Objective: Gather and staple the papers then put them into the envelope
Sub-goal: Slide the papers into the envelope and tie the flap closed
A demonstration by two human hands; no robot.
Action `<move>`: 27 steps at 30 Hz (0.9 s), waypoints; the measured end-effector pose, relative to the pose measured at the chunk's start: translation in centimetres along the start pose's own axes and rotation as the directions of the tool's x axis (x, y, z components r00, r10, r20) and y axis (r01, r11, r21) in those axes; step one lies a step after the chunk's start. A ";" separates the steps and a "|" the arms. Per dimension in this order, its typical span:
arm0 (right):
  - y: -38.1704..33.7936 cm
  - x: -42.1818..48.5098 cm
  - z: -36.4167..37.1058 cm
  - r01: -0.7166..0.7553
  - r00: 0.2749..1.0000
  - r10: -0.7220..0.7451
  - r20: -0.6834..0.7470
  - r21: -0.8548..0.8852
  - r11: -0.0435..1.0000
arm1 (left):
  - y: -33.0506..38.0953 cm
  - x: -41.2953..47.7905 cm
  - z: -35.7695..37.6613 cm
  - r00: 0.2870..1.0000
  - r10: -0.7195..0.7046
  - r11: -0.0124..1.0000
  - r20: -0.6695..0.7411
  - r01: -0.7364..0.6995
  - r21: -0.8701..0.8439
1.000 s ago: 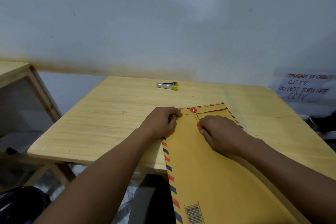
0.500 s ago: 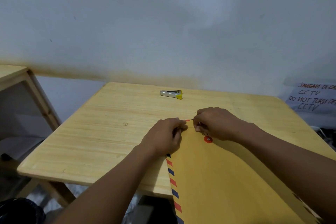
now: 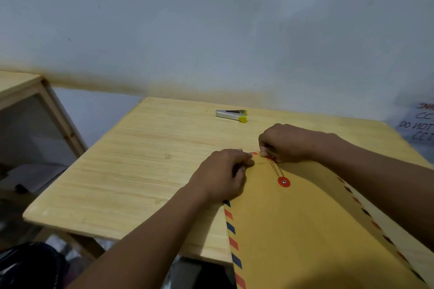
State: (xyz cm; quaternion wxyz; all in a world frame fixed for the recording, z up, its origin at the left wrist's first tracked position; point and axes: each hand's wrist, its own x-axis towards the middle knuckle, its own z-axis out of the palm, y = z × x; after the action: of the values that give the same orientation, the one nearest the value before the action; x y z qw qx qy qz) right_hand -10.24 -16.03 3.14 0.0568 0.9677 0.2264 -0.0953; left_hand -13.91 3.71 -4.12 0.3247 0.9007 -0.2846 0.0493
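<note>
Head view: envelope (image 3: 293,230) lies on table (image 3: 141,171), its near end overhanging. Left hand (image 3: 220,176) grips the envelope's far-left corner, fingers curled — right hand (image 3: 286,142) pinches the string (image 3: 277,169) at the envelope's far edge, beyond its red washer (image 3: 283,181). Stapler (image 3: 231,115) lies past the envelope, well apart.

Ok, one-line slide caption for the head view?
Left hand holds the brown paper envelope on the pale wooden table while right hand pinches its thin closure string; silver-and-yellow stapler lies beyond.
</note>
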 end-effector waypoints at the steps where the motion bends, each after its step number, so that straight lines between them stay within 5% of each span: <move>1: 0.0 0.1 0.3 0.009 1.000 -0.009 -0.004 0.017 1.000 | -0.1 0.0 0.1 1.000 0.000 1.000 0.001 0.000 -0.001; 15: 1.7 0.2 2.1 -0.069 0.991 0.112 -0.074 0.430 0.900 | -0.2 -0.2 0.1 1.000 -0.010 1.000 0.013 0.010 -0.007; 27: 1.7 0.5 2.1 -0.080 0.986 0.138 -0.093 0.465 0.882 | 0.1 -0.2 0.1 1.000 -0.007 1.000 0.009 0.007 -0.010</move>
State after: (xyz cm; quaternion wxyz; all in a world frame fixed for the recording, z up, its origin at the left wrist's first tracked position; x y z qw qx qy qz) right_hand -9.39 -17.64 1.12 -0.1825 0.9688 0.1456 -0.0828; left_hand -14.13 3.70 -4.23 0.3278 0.9004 -0.2829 0.0425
